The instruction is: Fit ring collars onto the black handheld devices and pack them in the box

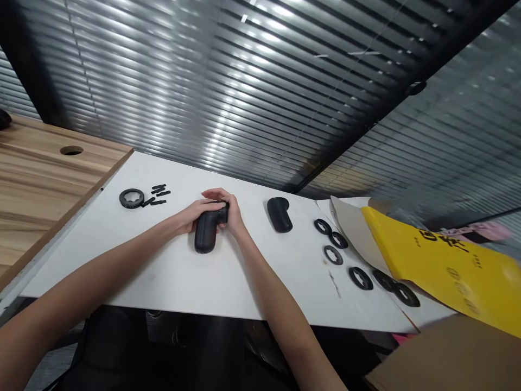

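Note:
A black rounded handle-shaped part [205, 232] lies on the white table top [171, 271], in front of me. My left hand [193, 214] wraps round its upper end from the left. My right hand [228, 212] closes on that same end from the right, fingers curled over the top. A second black handle-shaped part [279, 214] lies free to the right, about a hand's width away.
A black ring [131, 197] and a few small black strips [158, 195] lie at the far left. Several black rings [332, 240] run in a row to the right. A yellow envelope [448, 266] and brown cardboard [448, 358] cover the right corner. A wooden desk [40, 174] adjoins on the left.

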The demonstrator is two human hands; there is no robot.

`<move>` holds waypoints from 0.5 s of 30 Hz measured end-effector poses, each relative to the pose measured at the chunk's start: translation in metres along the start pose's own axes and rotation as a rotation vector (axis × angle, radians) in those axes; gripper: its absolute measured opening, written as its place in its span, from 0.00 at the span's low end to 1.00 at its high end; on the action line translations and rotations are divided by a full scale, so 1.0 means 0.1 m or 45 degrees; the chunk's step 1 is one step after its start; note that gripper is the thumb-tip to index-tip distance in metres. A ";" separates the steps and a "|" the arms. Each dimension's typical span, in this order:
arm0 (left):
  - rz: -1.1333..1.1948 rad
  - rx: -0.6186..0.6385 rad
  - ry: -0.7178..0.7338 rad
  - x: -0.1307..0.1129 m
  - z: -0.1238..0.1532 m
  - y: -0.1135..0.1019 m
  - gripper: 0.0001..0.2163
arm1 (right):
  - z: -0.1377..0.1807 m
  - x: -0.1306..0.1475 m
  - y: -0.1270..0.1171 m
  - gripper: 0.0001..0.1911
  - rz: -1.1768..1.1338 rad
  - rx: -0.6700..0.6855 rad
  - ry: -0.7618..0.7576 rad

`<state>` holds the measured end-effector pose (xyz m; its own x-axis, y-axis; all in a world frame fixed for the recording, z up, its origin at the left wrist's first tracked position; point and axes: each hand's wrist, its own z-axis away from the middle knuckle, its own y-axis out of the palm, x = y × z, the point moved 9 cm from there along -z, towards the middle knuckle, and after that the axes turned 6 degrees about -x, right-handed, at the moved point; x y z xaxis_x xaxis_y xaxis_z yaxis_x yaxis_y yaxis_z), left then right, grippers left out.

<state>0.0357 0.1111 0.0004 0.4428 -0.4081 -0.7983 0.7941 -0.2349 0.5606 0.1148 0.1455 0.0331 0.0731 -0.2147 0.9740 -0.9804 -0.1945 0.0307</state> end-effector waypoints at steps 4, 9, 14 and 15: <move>-0.030 -0.031 0.080 -0.02 0.00 -0.01 0.17 | 0.02 -0.11 0.05 0.23 -0.143 -0.051 0.119; -0.011 -0.073 0.131 -0.01 -0.02 -0.05 0.18 | 0.05 -0.21 0.06 0.21 -0.295 -0.149 0.224; -0.014 -0.108 0.164 0.01 -0.05 -0.08 0.18 | 0.07 -0.28 0.05 0.20 -0.337 -0.173 0.311; -0.008 -0.115 0.165 0.01 -0.05 -0.08 0.18 | 0.06 -0.30 0.03 0.20 -0.333 -0.200 0.327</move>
<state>0.0320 0.1172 -0.0056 0.4833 -0.2879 -0.8267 0.8286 -0.1543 0.5381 0.1108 0.1454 0.0021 0.2954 0.0732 0.9526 -0.9523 -0.0578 0.2998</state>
